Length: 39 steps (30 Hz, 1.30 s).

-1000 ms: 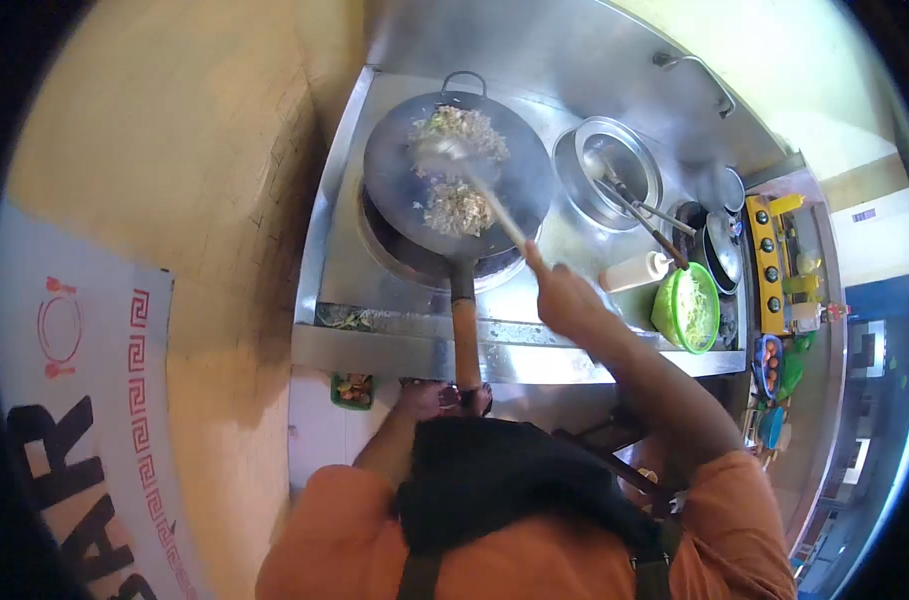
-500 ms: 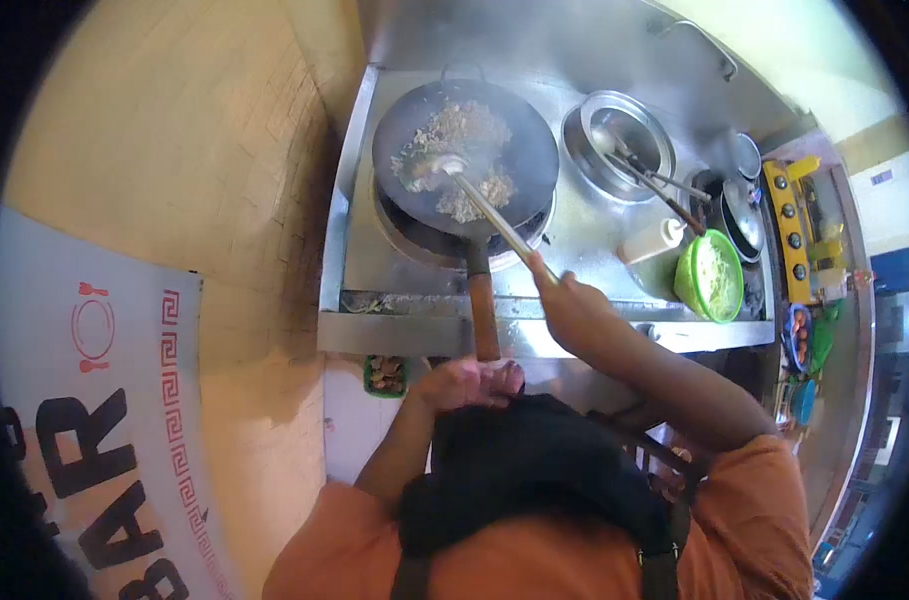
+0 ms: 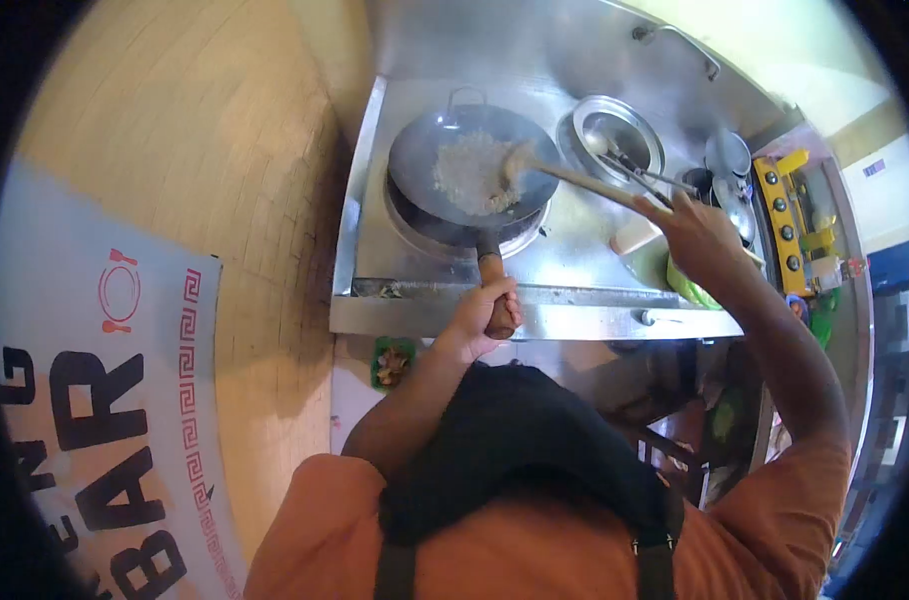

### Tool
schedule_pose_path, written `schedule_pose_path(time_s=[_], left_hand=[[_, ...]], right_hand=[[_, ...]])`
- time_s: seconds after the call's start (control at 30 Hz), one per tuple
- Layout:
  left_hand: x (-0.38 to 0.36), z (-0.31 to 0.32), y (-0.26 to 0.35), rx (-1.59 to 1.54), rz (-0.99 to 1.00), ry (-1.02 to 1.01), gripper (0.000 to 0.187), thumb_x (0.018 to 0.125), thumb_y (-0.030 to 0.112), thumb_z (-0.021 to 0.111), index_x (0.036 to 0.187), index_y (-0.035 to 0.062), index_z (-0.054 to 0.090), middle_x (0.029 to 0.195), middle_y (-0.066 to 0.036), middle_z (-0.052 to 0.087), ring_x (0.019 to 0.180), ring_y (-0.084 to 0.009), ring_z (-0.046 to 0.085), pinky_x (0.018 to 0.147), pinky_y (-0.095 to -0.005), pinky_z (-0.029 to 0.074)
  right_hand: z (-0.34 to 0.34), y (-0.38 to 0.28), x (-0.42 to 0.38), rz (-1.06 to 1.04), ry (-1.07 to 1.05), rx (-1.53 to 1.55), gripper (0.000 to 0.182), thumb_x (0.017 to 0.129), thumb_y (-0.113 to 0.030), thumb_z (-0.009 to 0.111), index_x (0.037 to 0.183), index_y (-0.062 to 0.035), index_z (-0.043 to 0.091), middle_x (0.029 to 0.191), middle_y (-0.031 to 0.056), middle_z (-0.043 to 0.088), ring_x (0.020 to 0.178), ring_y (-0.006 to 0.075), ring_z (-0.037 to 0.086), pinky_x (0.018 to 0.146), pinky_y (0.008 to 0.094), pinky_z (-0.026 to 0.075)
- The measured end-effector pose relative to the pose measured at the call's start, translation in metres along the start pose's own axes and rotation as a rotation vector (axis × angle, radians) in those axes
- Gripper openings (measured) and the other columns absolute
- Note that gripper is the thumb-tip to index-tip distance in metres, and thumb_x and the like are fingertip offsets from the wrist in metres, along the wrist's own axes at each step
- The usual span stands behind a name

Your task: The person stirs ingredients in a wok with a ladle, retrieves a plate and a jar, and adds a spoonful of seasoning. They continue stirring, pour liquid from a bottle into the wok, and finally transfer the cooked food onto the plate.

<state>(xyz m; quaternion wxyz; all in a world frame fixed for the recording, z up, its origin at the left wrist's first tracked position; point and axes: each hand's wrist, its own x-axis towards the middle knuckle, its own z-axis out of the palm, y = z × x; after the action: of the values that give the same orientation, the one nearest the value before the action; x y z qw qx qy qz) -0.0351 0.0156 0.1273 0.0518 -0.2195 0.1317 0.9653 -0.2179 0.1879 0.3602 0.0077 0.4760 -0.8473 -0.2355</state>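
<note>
My left hand (image 3: 487, 315) is wrapped round the wooden handle (image 3: 491, 268) of a dark wok (image 3: 415, 165). The wok sits over the burner ring on a steel stove, slightly tilted. Grainy pale-brown food (image 3: 470, 170) that looks like rice is gathered in its middle, with steam around it. My right hand (image 3: 703, 235) grips a long-handled ladle (image 3: 590, 185). The ladle's head rests at the right side of the food, blurred, so its exact shape is hard to make out.
Right of the wok stands a metal pot (image 3: 660, 150) with utensils in it. A pale squeeze bottle (image 3: 635, 236) and a green basket (image 3: 687, 283), partly behind my forearm, are nearby. A yellow gas burner (image 3: 778, 215) lies farther right. Below the stove's front edge sits a green crate (image 3: 383, 365).
My left hand has closed round the wok handle from below it. My right hand has moved right and up, taking the ladle's head to the right of the food, now gathered together.
</note>
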Motion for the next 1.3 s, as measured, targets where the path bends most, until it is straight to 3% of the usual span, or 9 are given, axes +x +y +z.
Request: schedule_pose_path(time_s=[0.27, 0.47, 0.53, 0.6, 0.63, 0.77, 0.87, 1.13, 1.3], left_hand=[[0.012, -0.034, 0.013, 0.095, -0.031, -0.083, 0.016, 0.091, 0.016, 0.060, 0.080, 0.0053, 0.052, 0.068, -0.004, 0.053, 0.059, -0.0140, 0.054, 0.058, -0.0321, 0.049], [0.013, -0.041, 0.028, 0.128, -0.131, 0.023, 0.014, 0.090, 0.016, 0.060, 0.083, 0.0050, 0.054, 0.073, -0.005, 0.055, 0.064, -0.0175, 0.056, 0.068, -0.0371, 0.054], [0.007, -0.040, 0.034, 0.153, -0.196, 0.069, 0.010, 0.092, 0.016, 0.059, 0.091, 0.0060, 0.056, 0.079, -0.005, 0.056, 0.069, -0.0178, 0.057, 0.072, -0.0390, 0.053], [0.014, -0.040, 0.039, 0.177, -0.206, 0.087, 0.010, 0.091, 0.016, 0.061, 0.093, 0.0067, 0.057, 0.081, -0.005, 0.056, 0.070, -0.0174, 0.057, 0.071, -0.0385, 0.053], [0.013, -0.042, 0.036, 0.199, -0.224, 0.109, 0.012, 0.090, 0.016, 0.063, 0.095, 0.0074, 0.057, 0.083, -0.004, 0.056, 0.070, -0.0169, 0.057, 0.070, -0.0380, 0.053], [0.025, -0.051, 0.043, 0.225, -0.204, 0.110, 0.013, 0.088, 0.015, 0.065, 0.094, 0.0081, 0.056, 0.076, -0.003, 0.054, 0.065, -0.0157, 0.056, 0.063, -0.0365, 0.053], [0.019, -0.049, 0.043, 0.428, -0.175, 0.165, 0.011, 0.087, 0.013, 0.065, 0.088, 0.0080, 0.055, 0.068, -0.002, 0.051, 0.056, -0.0140, 0.053, 0.055, -0.0354, 0.051], [-0.067, -0.021, 0.009, 0.636, -0.098, 0.073, 0.011, 0.089, 0.009, 0.058, 0.082, 0.0079, 0.049, 0.065, -0.001, 0.047, 0.053, -0.0135, 0.049, 0.050, -0.0317, 0.044], [-0.110, 0.033, -0.052, 0.739, -0.125, 0.031, 0.011, 0.088, 0.007, 0.059, 0.089, 0.0076, 0.048, 0.064, -0.002, 0.048, 0.052, -0.0137, 0.050, 0.048, -0.0321, 0.044]], right_hand=[[0.150, -0.034, 0.075, 0.111, 0.105, 0.762, 0.054, 0.086, -0.012, 0.053, 0.138, -0.0065, 0.043, 0.103, 0.0295, 0.062, 0.094, 0.0442, 0.062, 0.088, 0.0488, 0.047], [0.130, -0.103, 0.104, 0.272, -0.062, 0.987, 0.053, 0.085, -0.013, 0.050, 0.138, -0.0042, 0.042, 0.101, 0.0316, 0.061, 0.100, 0.0476, 0.058, 0.089, 0.0510, 0.045], [0.136, -0.109, 0.087, 0.165, 0.118, 0.928, 0.053, 0.086, -0.015, 0.051, 0.138, -0.0063, 0.043, 0.086, 0.0260, 0.065, 0.079, 0.0417, 0.065, 0.073, 0.0483, 0.051], [0.101, -0.107, 0.068, 0.361, -0.255, 1.377, 0.051, 0.087, -0.019, 0.053, 0.137, -0.0091, 0.046, 0.068, 0.0166, 0.061, 0.054, 0.0282, 0.060, 0.054, 0.0409, 0.052], [0.120, -0.115, 0.075, 0.379, -0.199, 1.510, 0.048, 0.091, -0.020, 0.055, 0.137, -0.0105, 0.048, 0.060, 0.0017, 0.048, 0.045, 0.0102, 0.047, 0.039, 0.0294, 0.042], [0.145, -0.100, 0.087, 0.136, 0.052, 1.008, 0.049, 0.088, -0.012, 0.050, 0.136, -0.0142, 0.048, 0.072, 0.0214, 0.063, 0.059, 0.0337, 0.064, 0.058, 0.0458, 0.051], [0.124, -0.083, 0.065, 0.216, -0.107, 0.625, 0.053, 0.087, -0.006, 0.046, 0.139, -0.0159, 0.044, 0.083, 0.0258, 0.064, 0.074, 0.0394, 0.065, 0.067, 0.0497, 0.051], [0.120, -0.072, -0.006, 0.426, 0.192, 0.719, 0.058, 0.090, -0.010, 0.046, 0.145, -0.0251, 0.035, 0.099, 0.0259, 0.058, 0.083, 0.0410, 0.063, 0.073, 0.0488, 0.051], [0.100, -0.036, -0.153, 0.396, 0.051, 0.782, 0.057, 0.090, -0.011, 0.051, 0.143, -0.0251, 0.039, 0.088, 0.0235, 0.057, 0.080, 0.0399, 0.062, 0.073, 0.0472, 0.049]])
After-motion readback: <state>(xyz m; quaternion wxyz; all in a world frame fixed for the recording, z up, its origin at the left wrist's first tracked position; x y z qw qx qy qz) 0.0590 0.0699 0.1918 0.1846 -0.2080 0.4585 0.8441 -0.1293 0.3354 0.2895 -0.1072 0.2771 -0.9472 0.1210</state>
